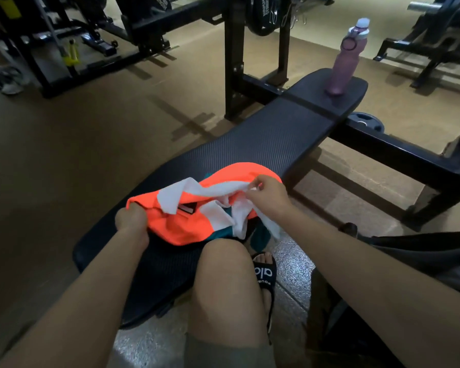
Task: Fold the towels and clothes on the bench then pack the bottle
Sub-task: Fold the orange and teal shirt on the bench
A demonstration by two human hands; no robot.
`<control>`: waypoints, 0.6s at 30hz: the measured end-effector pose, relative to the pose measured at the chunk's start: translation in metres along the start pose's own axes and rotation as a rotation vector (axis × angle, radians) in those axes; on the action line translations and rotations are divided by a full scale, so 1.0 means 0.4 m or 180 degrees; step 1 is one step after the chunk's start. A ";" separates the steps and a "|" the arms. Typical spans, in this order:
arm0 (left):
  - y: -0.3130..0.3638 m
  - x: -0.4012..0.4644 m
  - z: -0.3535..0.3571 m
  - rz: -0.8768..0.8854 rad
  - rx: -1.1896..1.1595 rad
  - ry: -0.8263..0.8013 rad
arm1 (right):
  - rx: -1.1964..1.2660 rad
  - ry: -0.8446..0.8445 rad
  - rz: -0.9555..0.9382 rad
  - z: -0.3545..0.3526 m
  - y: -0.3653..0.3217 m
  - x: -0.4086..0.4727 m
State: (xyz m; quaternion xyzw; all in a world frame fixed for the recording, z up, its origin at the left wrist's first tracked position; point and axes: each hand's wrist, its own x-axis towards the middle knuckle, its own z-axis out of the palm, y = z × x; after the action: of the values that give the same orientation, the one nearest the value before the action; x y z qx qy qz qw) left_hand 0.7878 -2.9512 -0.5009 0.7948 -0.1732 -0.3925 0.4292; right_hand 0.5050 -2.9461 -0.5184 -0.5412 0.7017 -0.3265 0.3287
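— Hands first: what is each one doing?

— Left hand [131, 219] is clenched round the near-left edge of the orange garment [186, 221], pinning it to the bench [263, 144] so the cloth does not slide. Right hand [267, 193] pinches a white part of the cloth [210, 191] between thumb and fingertips at the garment's far-right side, lifting it a little clear of the pad.

— Why hold it at two opposite sides?

— Most likely to spread it flat before a fold; one hand anchors, the other draws the cloth taut. It looks bunched, with white panels twisted over the orange and a teal part [259, 235] hanging off the bench's near edge, beside the person's knee [223, 258].

— Is the white piece a separate towel?

— I cannot tell; it may be part of the same shirt.

— And the bottle?

— Pink bottle [345, 59] stands upright at the far end of the bench, well apart from the garment, out of the way of the folding. A dark bag [409, 251] lies off the bench's right side, near the person's right forearm, probably where things get packed.

— How far along, then?

— Early, I judge: nothing lies neatly folded on the bench, and the bottle is unpacked.
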 end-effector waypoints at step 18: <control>0.095 -0.222 0.173 0.3284 0.1710 -0.2003 | 0.1559 -0.0782 -0.0054 -0.088 -0.190 0.008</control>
State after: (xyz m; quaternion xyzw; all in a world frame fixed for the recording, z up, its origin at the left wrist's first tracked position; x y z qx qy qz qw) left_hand 0.6805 -2.9562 -0.4498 0.5367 -0.7408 -0.2931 0.2779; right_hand 0.5169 -2.9608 -0.4367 -0.4870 0.5522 -0.4211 0.5297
